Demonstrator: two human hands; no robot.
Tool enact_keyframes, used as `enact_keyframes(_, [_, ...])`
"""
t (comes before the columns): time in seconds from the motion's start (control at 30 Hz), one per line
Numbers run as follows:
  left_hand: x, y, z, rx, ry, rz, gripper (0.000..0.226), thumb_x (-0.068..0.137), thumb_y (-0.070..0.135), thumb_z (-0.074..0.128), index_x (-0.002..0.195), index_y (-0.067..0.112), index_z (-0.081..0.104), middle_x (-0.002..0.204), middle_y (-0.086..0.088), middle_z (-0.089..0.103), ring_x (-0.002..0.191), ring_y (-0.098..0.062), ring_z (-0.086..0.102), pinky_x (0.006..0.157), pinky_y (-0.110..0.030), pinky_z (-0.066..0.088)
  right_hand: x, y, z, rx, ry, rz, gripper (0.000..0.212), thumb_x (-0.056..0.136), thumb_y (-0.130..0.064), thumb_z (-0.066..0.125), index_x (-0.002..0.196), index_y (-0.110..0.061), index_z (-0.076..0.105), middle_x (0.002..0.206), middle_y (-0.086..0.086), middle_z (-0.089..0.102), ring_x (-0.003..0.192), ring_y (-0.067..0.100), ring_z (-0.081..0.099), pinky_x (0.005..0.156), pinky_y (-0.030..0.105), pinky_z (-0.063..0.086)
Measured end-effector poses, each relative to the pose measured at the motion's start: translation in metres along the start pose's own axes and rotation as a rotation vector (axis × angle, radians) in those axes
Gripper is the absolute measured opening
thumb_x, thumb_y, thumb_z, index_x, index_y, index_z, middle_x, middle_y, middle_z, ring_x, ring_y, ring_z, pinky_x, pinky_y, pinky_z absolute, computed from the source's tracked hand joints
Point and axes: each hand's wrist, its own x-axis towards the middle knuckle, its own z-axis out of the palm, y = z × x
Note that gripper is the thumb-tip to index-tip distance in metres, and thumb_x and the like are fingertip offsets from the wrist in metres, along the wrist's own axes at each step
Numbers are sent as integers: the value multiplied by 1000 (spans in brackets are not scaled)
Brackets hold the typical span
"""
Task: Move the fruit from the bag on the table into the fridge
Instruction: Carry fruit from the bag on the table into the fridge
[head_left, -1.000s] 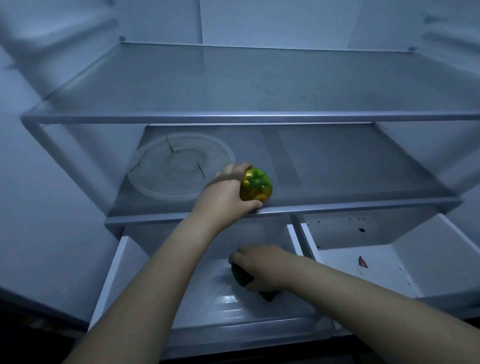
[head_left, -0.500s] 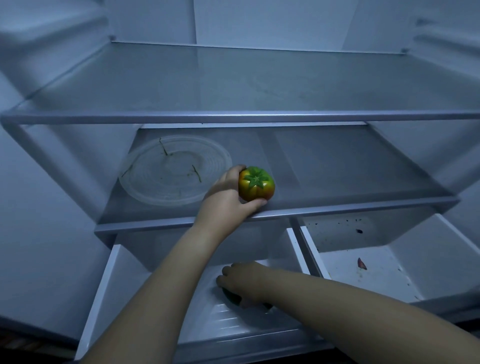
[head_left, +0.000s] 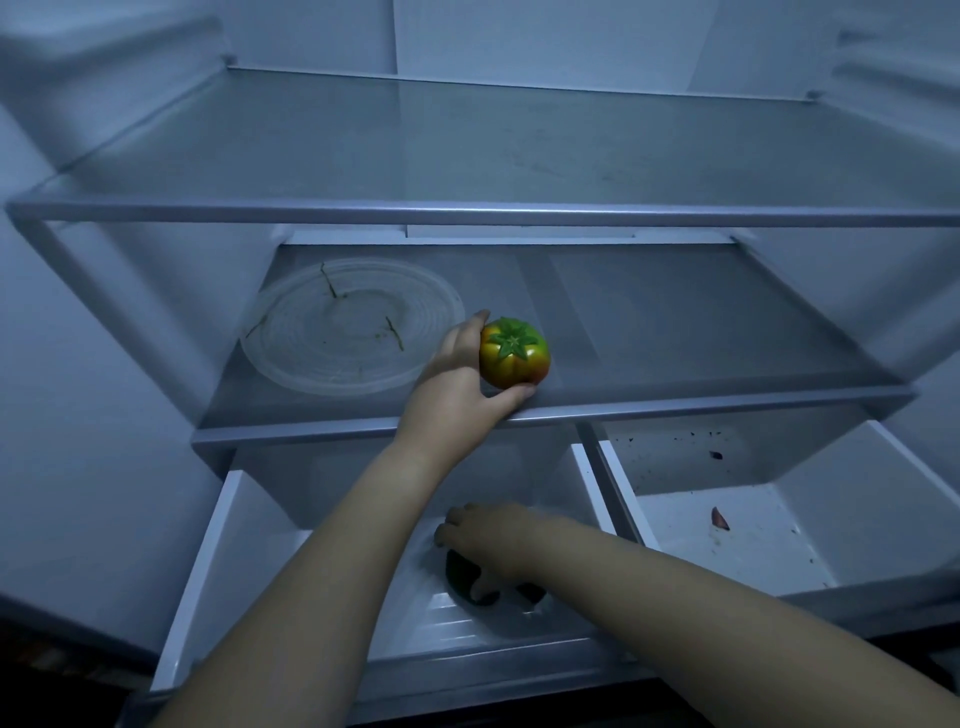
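The fridge (head_left: 540, 41) stood open, and two pieces of fruit were at the point of being put down inside it. Just right of the frame's centre, the left hand (head_left: 457, 374) gripped a yellow-orange tomato (head_left: 514, 353) with a green calyx. Its thumb (head_left: 511, 397) curled round the front and its fingers wrapped the far side. The tomato sat at or just above the front of the lower glass shelf (head_left: 675, 338); whether it rested there could not be told. It lay just beside a clear ribbed plastic plate (head_left: 353, 327), which held a few bits of stem.

Low in the frame, the right hand (head_left: 498, 540) reached into the pulled-out left crisper drawer (head_left: 228, 545). Its fingers (head_left: 457, 519) were bent down over a dark green fruit (head_left: 460, 574) on or near the drawer floor. The hand hid most of that fruit, so its kind was unclear.

Both pieces were therefore inside the fridge but neither had been let go. Releasing them looked like the step in hand.

The upper glass shelf (head_left: 467, 213) carried no fruit. The right crisper drawer (head_left: 810, 499) held only specks and a small reddish scrap (head_left: 719, 518). The bag and the table were out of view, so how much fruit remained could not be judged. With nothing else stored, the task seemed to be in its early part.
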Motion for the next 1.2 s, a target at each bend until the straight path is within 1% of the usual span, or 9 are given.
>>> enact_keyframes(0.17, [-7, 5, -11, 141, -19, 27, 89, 78, 48, 69, 147, 21, 20, 151, -3, 27, 134, -18, 33, 100, -23, 29, -40, 3, -27, 77, 121, 78, 56, 89, -38, 58, 137, -16, 39, 136, 8, 43, 124, 27, 41, 95, 45, 43])
enact_keyframes(0.3, [-19, 20, -32, 315, 15, 69, 83, 83, 53, 61, 147, 18, 21, 149, -7, 31, 129, -24, 41, 97, -36, 40, -91, 1, -45, 120, 312, 102, 52, 93, -41, 51, 139, -21, 37, 138, 1, 44, 125, 21, 41, 96, 38, 41])
enact_keyframes(0.4, [-35, 30, -43, 313, 64, 44, 78, 85, 55, 55, 146, 19, 24, 144, -4, 37, 130, -22, 38, 97, -37, 38, -125, 2, -50, 112, 446, 120, 53, 92, -42, 50, 139, -23, 35, 137, -1, 43, 126, 18, 38, 97, 35, 40])
enact_keyframes(0.5, [-57, 39, -48, 345, 106, 27, 75, 87, 54, 53, 146, 18, 25, 147, 0, 33, 132, -20, 34, 101, -36, 35, -148, 4, -54, 97, 560, 135, 53, 92, -42, 51, 139, -23, 36, 138, -2, 42, 128, 16, 36, 99, 34, 38])
enact_keyframes(0.67, [-115, 67, -56, 384, 191, -24, 68, 89, 54, 49, 145, 22, 30, 148, 3, 34, 134, -17, 32, 105, -35, 33, -185, -5, -56, 93, 747, 81, 54, 92, -43, 51, 139, -20, 37, 141, -2, 41, 129, 17, 36, 101, 30, 34])
enact_keyframes(0.8, [-179, 92, -67, 468, 229, -65, 68, 83, 66, 33, 139, 28, 40, 145, 9, 38, 132, -13, 34, 106, -38, 35, -210, -23, -48, 105, 876, -27, 52, 91, -42, 53, 136, -18, 42, 138, -2, 44, 129, 17, 39, 102, 30, 35])
enact_keyframes(1.0, [-292, 111, -99, 574, 337, -189, 63, 84, 66, 29, 133, 32, 49, 141, 13, 43, 130, -10, 38, 106, -34, 34, -239, -72, -42, 166, 895, -278, 51, 92, -45, 48, 138, -23, 38, 139, -9, 43, 129, 8, 37, 96, 16, 27])
enact_keyframes(1.1, [-355, 122, -113, 621, 361, -294, 62, 85, 65, 29, 134, 32, 48, 141, 13, 43, 128, -9, 39, 102, -35, 37, -249, -110, -40, 120, 839, -379, 52, 93, -47, 46, 139, -27, 35, 140, -12, 40, 129, 6, 35, 92, 16, 28])
enact_keyframes(1.2, [-412, 138, -128, 718, 380, -363, 59, 87, 61, 31, 131, 29, 53, 136, 7, 50, 123, -15, 47, 100, -36, 41, -258, -157, -45, 69, 811, -476, 52, 93, -46, 46, 140, -26, 33, 143, -12, 38, 130, 9, 35, 96, 20, 31])
